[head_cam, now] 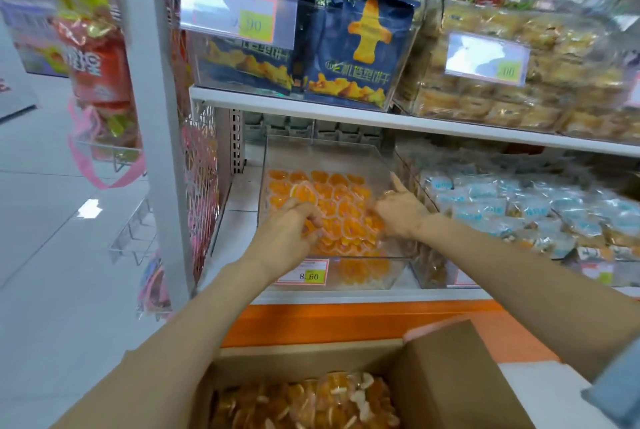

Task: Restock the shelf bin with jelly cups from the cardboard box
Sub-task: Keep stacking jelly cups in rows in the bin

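Observation:
A clear plastic shelf bin (332, 158) on the lower shelf holds several orange jelly cups (343, 196). Both my hands reach into it. My left hand (287, 227) has its fingers curled around jelly cups at the bin's left side, with one cup (304, 193) showing just above the fingers. My right hand (398, 210) lies on the cups at the bin's right side, fingers down among them and thumb raised; its grip is hidden. An open cardboard box (450, 376) at the bottom of the view holds more orange jelly cups (304, 404).
A price tag reading 8.60 (302, 275) is on the bin's front. To the right is a bin of blue-white wrapped snacks (519, 210). The shelf above carries blue biscuit bags (346, 47) and wrapped cakes (502, 82). A white upright post (156, 116) stands at left.

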The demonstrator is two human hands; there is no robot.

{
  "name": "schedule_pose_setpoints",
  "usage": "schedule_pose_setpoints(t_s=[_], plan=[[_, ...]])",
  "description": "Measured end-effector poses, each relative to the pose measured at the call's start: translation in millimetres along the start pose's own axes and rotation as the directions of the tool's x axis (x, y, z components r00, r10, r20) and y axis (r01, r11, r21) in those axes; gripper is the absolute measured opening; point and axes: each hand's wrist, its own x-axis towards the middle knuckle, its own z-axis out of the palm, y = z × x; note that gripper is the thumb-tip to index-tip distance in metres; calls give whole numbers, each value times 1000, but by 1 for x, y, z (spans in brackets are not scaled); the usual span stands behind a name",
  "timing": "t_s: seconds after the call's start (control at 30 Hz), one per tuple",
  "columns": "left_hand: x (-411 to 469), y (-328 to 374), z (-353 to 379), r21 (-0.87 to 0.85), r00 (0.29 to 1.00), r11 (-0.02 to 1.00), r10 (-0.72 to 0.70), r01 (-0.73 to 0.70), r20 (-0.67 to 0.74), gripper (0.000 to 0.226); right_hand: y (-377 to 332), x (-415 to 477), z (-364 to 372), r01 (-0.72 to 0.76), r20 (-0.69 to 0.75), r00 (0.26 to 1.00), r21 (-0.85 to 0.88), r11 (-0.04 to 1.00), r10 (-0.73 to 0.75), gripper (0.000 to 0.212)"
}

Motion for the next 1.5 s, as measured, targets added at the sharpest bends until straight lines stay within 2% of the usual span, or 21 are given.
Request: schedule_pose_setpoints(t_s=[0.07, 0.17, 0.27, 0.33, 0.4, 0.47, 0.57, 0.7, 0.77, 0.83, 0.93, 1.03, 1.1, 1.17, 1.23, 1.3, 1.33, 1.37, 1.43, 1.47, 1.5], plan=[[-1, 0, -2, -9, 1000, 1000, -8, 8, -8, 4, -2, -3, 1, -4, -15, 1000, 22, 1000, 5, 49], [-2, 1, -6, -10, 999, 1000, -22, 22, -24, 10, -6, -4, 3, -8, -49, 999, 17, 1000, 9, 50], [-2, 2, -9, -11, 999, 1000, -24, 24, -30, 11, -4, -3, 3, 10, -8, 1000, -23, 1000, -10, 55], [-1, 1, -11, -21, 999, 999, -26, 26, -35, 9, 0, 2, -7, 26, 17, 999, 69, 997, -27, 54], [-1, 0, -14, -36, 998, 999, -35, 33, -46, 4, 0, 12, -22, 63, -88, 995, 292, 954, -38, 46], [0, 0, -18, -35, 997, 999, -41, 38, -67, 6, -13, 27, -33, 106, -227, 973, 560, 822, 29, 43], [2, -1, -22, -47, 994, 998, -40, 35, -100, 8, -44, 51, -37, 71, -167, 979, 818, 571, 118, 61], [2, -6, -22, -69, 992, 997, -40, 32, -117, 6, -64, 67, -34, 41, -116, 982, 902, 430, 149, 55], [3, -8, -22, -90, 989, 995, -53, 41, -137, 10, -62, 71, -29, 30, -93, 978, 949, 315, 186, 47], [4, -7, -23, -93, 984, 994, -71, 56, -166, 9, -58, 70, -24, 52, -101, 980, 961, 270, 171, 39], [7, -5, -21, -107, 974, 990, -113, 93, -197, 16, -43, 53, -28, 98, -138, 978, 967, 237, 159, 39], [8, 0, -16, -187, 968, 976, -150, 112, -201, 22, -18, 25, -49, 147, -165, 973, 982, 119, 162, 27], [7, 8, -11, -399, 961, 901, -244, 173, -133, 22, -5, 5, -59, 131, -134, 981, 991, 30, 139, 9], [7, 20, -6, -644, 946, 721, -322, 257, 16, 22, 0, -14, -66, 93, -81, 992, 989, -119, 100, 8], [9, 27, -1, -752, 939, 587, -322, 299, 122, 16, -4, -31, -69, 51, -41, 998, 975, -216, 54, 11], [9, 32, 0, -820, 944, 488, -278, 298, 178, 10, -13, -43, -66, 32, -25, 999, 973, -228, 34, 14], [9, 34, 1, -833, 944, 461, -265, 305, 199, 7, -18, -48, -64, 37, -28, 998, 983, -182, 52, 16], [8, 35, 1, -832, 939, 453, -265, 320, 218, 5, -20, -52, -62, 54, -48, 995, 996, -71, 86, 18], [4, 36, 1, -804, 928, 476, -281, 357, 245, 5, -17, -60, -61, 113, -149, 985, 943, 313, 91, 24], [4, 36, 1, -786, 924, 497, -286, 368, 252, 7, -14, -64, -63, 166, -203, 979, 868, 468, 29, 36], [4, 35, 1, -768, 923, 519, -288, 376, 256, 9, -11, -69, -64, 241, -250, 966, 790, 563, -62, 54]])
